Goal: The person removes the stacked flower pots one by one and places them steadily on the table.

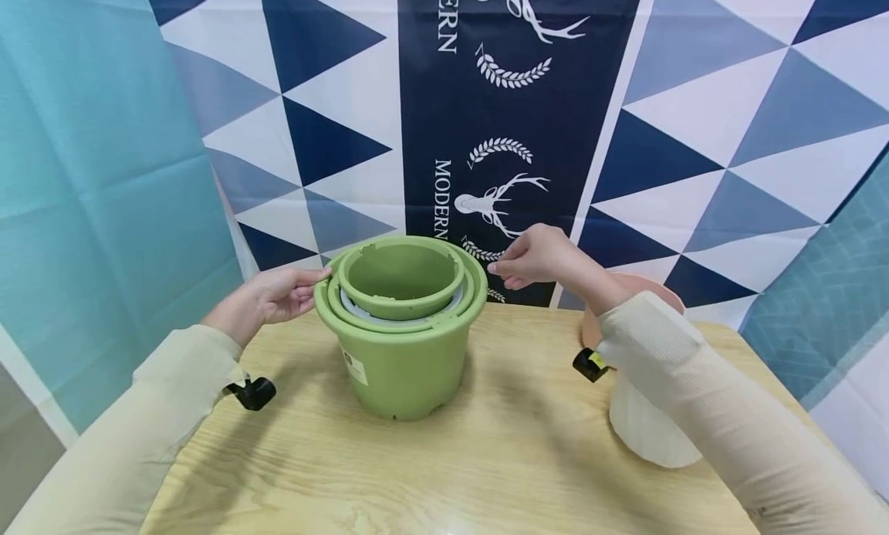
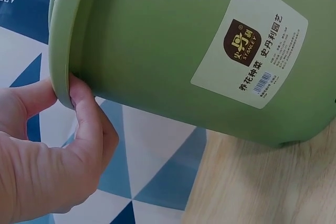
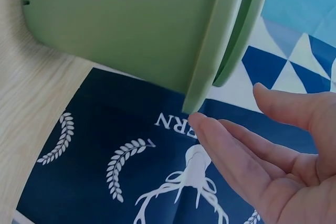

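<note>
A large green flowerpot (image 1: pixel 413 373) stands upright on the wooden table, a white label (image 2: pixel 252 45) on its side. Nested inside it are another green rim, a pale grey pot (image 1: pixel 359 312) and a smaller green flowerpot (image 1: pixel 403 266) on top. My left hand (image 1: pixel 281 294) pinches the large pot's rim at the left, thumb on one side and fingers underneath. On the opposite side, my right hand (image 1: pixel 535 257) is held beside the rim with thumb and fingers apart. Its fingertips (image 3: pixel 197 121) are right at the rim's edge in the right wrist view, nothing between them.
At the table's right, partly behind my right forearm, are a pinkish-orange pot (image 1: pixel 653 282) and a white ribbed pot (image 1: pixel 644 427). A patterned cloth (image 1: pixel 347 172) hangs along the table's far edge, with teal cloth (image 1: pixel 104 172) at the left.
</note>
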Demonstrator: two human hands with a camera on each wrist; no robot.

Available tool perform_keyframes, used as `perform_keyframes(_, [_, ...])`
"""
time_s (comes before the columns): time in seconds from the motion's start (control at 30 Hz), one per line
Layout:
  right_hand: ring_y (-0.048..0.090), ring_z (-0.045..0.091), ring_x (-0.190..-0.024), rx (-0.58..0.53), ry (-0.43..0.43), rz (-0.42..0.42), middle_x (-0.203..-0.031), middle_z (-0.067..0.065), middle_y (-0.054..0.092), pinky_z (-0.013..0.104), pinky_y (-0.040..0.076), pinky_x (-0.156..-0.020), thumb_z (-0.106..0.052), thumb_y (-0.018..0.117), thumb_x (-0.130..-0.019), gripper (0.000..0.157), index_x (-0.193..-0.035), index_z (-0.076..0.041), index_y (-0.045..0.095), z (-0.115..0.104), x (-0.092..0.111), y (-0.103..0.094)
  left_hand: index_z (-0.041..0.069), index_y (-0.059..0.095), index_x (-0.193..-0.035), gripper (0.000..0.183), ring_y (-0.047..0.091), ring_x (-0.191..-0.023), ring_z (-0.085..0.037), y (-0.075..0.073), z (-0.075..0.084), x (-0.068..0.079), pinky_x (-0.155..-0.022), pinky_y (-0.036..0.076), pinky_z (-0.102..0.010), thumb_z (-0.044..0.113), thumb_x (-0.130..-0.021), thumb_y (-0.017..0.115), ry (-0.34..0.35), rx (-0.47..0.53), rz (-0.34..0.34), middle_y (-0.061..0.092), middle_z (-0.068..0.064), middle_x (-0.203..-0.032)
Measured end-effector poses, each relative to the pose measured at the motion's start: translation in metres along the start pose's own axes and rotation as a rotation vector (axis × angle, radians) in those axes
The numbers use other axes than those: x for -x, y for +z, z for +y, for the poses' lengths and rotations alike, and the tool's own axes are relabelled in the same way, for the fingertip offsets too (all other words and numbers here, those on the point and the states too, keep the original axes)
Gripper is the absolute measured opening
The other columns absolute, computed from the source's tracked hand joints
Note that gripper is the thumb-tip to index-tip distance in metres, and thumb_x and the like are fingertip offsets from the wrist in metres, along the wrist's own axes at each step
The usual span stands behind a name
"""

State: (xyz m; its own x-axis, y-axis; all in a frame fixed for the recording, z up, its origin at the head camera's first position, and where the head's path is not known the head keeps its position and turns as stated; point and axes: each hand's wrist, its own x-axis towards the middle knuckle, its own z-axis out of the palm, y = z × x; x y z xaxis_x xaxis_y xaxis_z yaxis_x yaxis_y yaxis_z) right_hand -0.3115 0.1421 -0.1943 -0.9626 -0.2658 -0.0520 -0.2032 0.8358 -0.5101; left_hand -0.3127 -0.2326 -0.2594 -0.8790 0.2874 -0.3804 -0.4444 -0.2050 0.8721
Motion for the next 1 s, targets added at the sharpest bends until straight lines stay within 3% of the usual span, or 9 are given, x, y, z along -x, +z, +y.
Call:
perform_keyframes(0.3, [0.072, 0.008, -0.071, -0.019, -0.014, 0.004, -0.088, 0.008, 0.077, 0.031, 0.062, -0.085, -0.031, 0.069, -0.089, 0.033, -0.108, -0.004, 0.072, -0.019, -0.007, 0.006, 0.011, 0.069, -0.081, 0.026, 0.067, -0.067, -0.005, 0.000, -0.001, -0.003, -0.068, 0.059, -0.012, 0.014, -0.100, 0.051, -0.005, 0.020, -0.013, 0.071, 0.000, -0.074])
perform_keyframes(0.6, [0.069, 0.004, -0.063, -0.079, -0.001, -0.055, -0.091, 0.012, 0.076, 0.020, 0.062, -0.066, -0.025, 0.070, -0.089, 0.032, -0.108, 0.000, 0.071, -0.032, -0.019, 0.016, 0.011, 0.069, -0.080, 0.029, 0.065, -0.064, -0.003, -0.004, -0.004, 0.001, -0.068, 0.058, -0.011, 0.014, -0.101, 0.049, -0.008, -0.016, -0.020, 0.072, 0.000, -0.074])
perform_keyframes(0.73, [0.068, 0.002, -0.060, -0.051, 0.020, -0.084, -0.081, 0.006, 0.076, 0.024, 0.062, -0.076, -0.028, 0.070, -0.089, 0.035, -0.111, -0.001, 0.070, -0.035, -0.025, 0.017, 0.011, 0.068, -0.081, 0.027, 0.068, -0.067, -0.004, -0.004, -0.004, 0.002, -0.069, 0.059, -0.012, 0.013, -0.101, 0.050, -0.009, -0.015, -0.033, 0.073, 0.000, -0.075])
perform_keyframes(0.9, [0.067, 0.000, -0.060, 0.029, 0.048, -0.103, -0.061, -0.007, 0.071, 0.033, 0.053, -0.102, -0.033, 0.070, -0.088, 0.031, -0.102, -0.006, 0.075, -0.042, -0.032, 0.017, 0.011, 0.068, -0.082, 0.028, 0.068, -0.068, -0.005, -0.004, -0.002, 0.001, -0.069, 0.059, -0.012, 0.013, -0.101, 0.048, -0.004, -0.023, -0.041, 0.073, 0.000, -0.075])
perform_keyframes(1.0, [0.068, 0.001, -0.060, 0.053, 0.062, -0.095, -0.062, -0.005, 0.072, 0.033, 0.052, -0.104, -0.035, 0.070, -0.088, 0.029, -0.095, -0.008, 0.076, -0.047, -0.036, 0.017, 0.011, 0.068, -0.082, 0.027, 0.068, -0.068, -0.005, -0.004, 0.000, 0.001, -0.070, 0.059, -0.012, 0.014, -0.101, 0.049, 0.003, -0.029, -0.034, 0.073, 0.000, -0.075])
